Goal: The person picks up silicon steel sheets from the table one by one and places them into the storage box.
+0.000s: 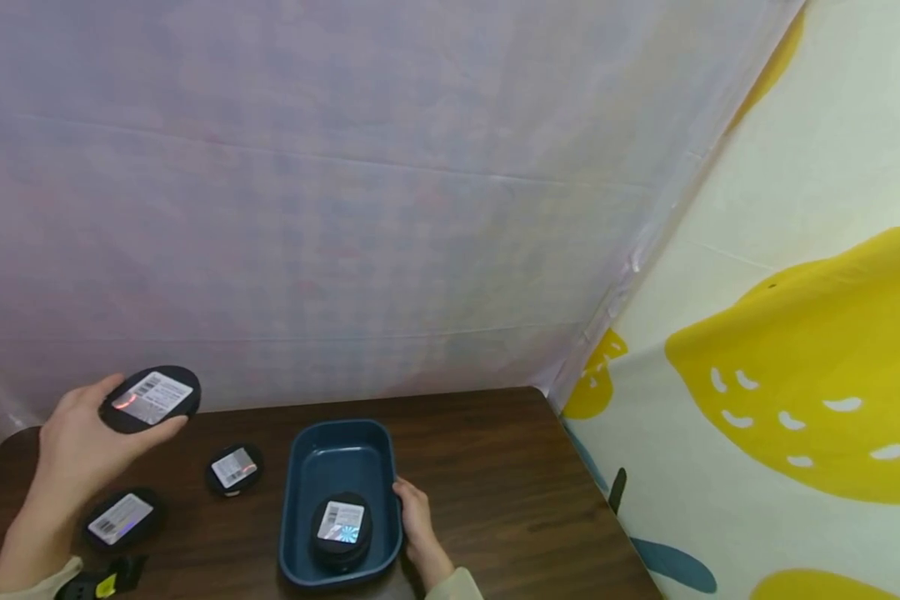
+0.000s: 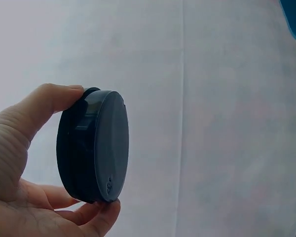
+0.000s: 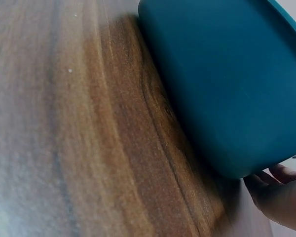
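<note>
My left hand [image 1: 82, 442] holds a round, flat black container [image 2: 93, 148] up above the table's left side. Its thumb and fingers pinch the container's edge, and a white barcode label faces up in the head view. My right hand [image 1: 418, 521] grips the right side of a blue rectangular tray [image 1: 291, 500]. In the right wrist view, fingers [image 3: 281, 174] reach under the tray's corner, partly hidden. Inside the tray's near half sits a labelled black round container [image 1: 341, 529], which looks stacked on another.
Two more labelled black round containers, one nearer [image 1: 122, 517] and one farther [image 1: 234, 468], lie on the brown wooden table [image 1: 510, 500] left of the tray. A pale cloth [image 1: 345, 208] hangs behind the table. A lemon-patterned cloth [image 1: 795, 375] hangs at the right.
</note>
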### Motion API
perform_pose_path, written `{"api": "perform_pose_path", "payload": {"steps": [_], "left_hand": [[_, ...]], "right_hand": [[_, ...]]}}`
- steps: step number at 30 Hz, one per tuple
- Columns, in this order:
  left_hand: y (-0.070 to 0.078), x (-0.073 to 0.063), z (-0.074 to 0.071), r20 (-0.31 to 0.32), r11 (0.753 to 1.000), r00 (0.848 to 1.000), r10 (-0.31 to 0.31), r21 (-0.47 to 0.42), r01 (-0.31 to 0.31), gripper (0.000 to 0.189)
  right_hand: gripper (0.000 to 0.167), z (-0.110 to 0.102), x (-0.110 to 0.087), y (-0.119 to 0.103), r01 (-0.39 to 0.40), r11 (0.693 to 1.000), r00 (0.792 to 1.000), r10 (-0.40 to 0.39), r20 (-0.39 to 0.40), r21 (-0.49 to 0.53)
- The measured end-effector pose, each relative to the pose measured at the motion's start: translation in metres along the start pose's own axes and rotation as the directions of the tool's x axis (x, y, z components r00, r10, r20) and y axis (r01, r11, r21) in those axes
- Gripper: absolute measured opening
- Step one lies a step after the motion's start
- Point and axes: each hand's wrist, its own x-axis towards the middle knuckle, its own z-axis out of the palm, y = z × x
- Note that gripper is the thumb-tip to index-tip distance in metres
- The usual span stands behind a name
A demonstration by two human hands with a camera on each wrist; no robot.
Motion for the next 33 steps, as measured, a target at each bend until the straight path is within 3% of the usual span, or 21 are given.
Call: {"api": "perform_pose_path", "payload": {"steps": [12, 18, 26, 33], "left_hand": [[0.006, 0.000, 0.030, 0.063, 0.997, 0.996, 0.067, -0.033, -0.065, 0.088], [0.018, 0.002, 0.051, 0.085, 0.996, 0.994, 0.072, -0.060, -0.067, 0.086], [0.039, 0.008, 0.081, 0.150, 0.988, 0.981, 0.123, -0.107, -0.108, 0.086], [0.058, 0.009, 0.102, 0.144, 0.977, 0.975, 0.169, -0.157, -0.146, 0.083]], "right_hand": [[0.045, 0.000, -0.003, -0.003, -0.016, 1.000, 1.000, 0.016, 0.000, -0.013], [0.044, -0.001, -0.001, 0.001, -0.017, 1.000, 1.000, 0.017, 0.021, 0.011], [0.044, -0.005, 0.000, -0.001, -0.028, 1.000, 1.000, 0.028, -0.003, -0.002], [0.042, 0.001, -0.003, -0.004, -0.028, 0.999, 1.000, 0.028, -0.013, 0.027]]}}
